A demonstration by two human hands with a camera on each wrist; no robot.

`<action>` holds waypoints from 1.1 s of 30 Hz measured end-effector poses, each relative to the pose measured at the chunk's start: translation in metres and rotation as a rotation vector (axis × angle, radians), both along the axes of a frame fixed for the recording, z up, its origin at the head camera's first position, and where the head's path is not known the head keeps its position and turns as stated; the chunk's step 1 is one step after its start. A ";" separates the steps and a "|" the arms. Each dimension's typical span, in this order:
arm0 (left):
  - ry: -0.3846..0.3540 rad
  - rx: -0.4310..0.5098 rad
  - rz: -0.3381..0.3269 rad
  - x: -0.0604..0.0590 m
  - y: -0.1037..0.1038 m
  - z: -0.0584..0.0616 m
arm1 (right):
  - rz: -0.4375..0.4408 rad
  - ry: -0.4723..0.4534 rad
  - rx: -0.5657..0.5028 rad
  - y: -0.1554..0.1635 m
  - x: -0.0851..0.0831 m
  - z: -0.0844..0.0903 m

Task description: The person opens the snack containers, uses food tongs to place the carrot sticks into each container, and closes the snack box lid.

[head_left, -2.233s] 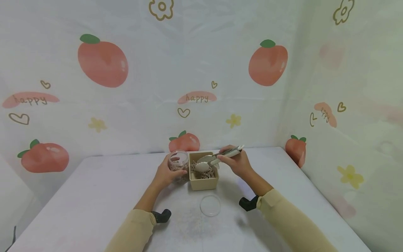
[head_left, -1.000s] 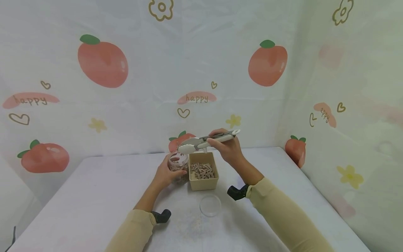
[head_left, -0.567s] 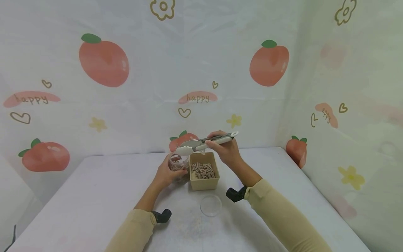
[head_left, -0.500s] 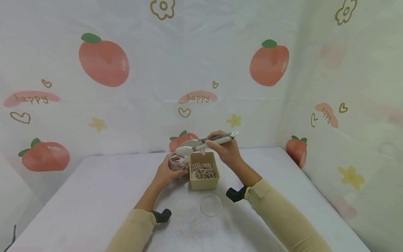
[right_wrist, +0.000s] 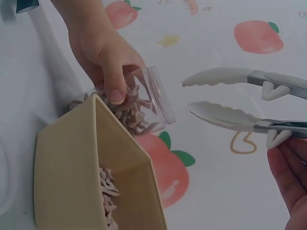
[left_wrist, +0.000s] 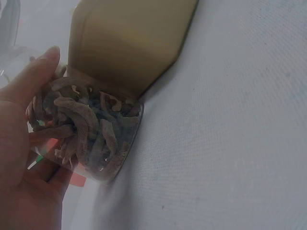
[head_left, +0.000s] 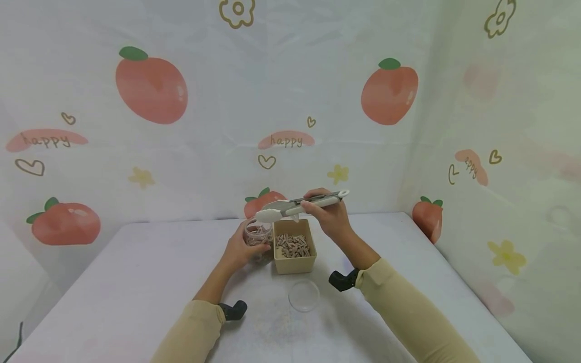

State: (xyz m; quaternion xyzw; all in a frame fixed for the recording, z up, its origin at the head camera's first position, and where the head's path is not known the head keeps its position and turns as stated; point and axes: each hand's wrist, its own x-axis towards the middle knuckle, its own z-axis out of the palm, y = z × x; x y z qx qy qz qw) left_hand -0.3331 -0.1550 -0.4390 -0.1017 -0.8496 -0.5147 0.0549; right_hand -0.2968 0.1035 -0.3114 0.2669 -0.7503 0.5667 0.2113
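Note:
My left hand [head_left: 240, 247] grips a clear plastic jar [left_wrist: 96, 129], its thumb and fingers round the wall. Curled grey-brown dried pieces [left_wrist: 79, 112] fill much of the jar as seen in the left wrist view. White-and-grey kitchen tongs [head_left: 290, 207] are in my right hand [head_left: 330, 214]. Their scalloped tips [right_wrist: 223, 112] stand apart just above the jar's open mouth, nothing between them in the right wrist view. A beige rectangular box [head_left: 295, 266] sits against the jar's right side, with more such dried pieces [head_left: 292, 245] on its bottom.
A clear round lid [head_left: 304, 296] lies flat on the white table [head_left: 159, 282], in front of the box. Behind the table hangs a white backdrop [head_left: 218, 166] with printed fruit, and another stretch of it rises along the right side.
The tongs have come up out of the box and moved left to above the jar. Lately they have shifted slightly right, tips spread. The left hand keeps the jar in place.

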 end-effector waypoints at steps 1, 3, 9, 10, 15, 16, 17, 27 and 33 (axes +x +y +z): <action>0.002 -0.003 0.000 0.000 0.000 0.000 | -0.011 -0.008 0.007 0.000 0.004 0.003; 0.004 -0.007 0.002 0.000 0.000 0.000 | -0.016 -0.026 0.008 0.001 0.012 0.011; 0.009 -0.002 -0.001 0.000 0.001 0.000 | -0.026 -0.031 -0.015 0.013 0.010 0.008; 0.010 0.000 -0.002 0.000 0.001 0.000 | -0.025 -0.031 -0.024 0.015 0.008 0.007; 0.013 0.000 -0.003 0.000 0.001 0.000 | -0.021 -0.050 -0.071 0.031 -0.012 -0.012; 0.012 0.001 -0.004 0.000 0.001 0.000 | -0.027 -0.053 -0.070 0.034 -0.015 -0.016; 0.011 0.003 -0.004 0.000 0.001 0.000 | -0.034 -0.057 -0.067 0.036 -0.018 -0.019; 0.013 -0.002 0.000 0.001 0.000 0.001 | 0.012 -0.067 -0.013 0.053 -0.018 -0.032; 0.019 -0.005 0.002 0.001 0.000 0.000 | 0.125 -0.102 0.026 0.060 -0.020 -0.037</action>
